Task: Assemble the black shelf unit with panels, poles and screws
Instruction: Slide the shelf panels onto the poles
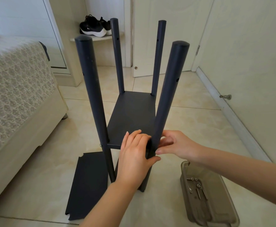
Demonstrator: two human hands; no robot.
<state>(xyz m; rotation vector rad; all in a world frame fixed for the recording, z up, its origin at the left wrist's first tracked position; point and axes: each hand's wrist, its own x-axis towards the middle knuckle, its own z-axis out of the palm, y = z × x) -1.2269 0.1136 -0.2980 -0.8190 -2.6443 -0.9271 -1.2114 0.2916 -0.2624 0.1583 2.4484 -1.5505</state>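
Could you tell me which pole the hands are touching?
The near right pole: left hand and right hand touch it low down; the other three stand free.

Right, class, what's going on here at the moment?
A person is building a black shelf. Four poles stand upright with one panel fixed between them. The left hand grips the near right pole at that panel's corner, and fingers of the right hand touch the same joint. A spare panel lies on the floor; screws wait in a tray.

A cream tiled floor (199,128) carries the half-built shelf unit (130,115) at centre, a loose black panel (88,185) lower left and a screw tray (222,215) lower right.
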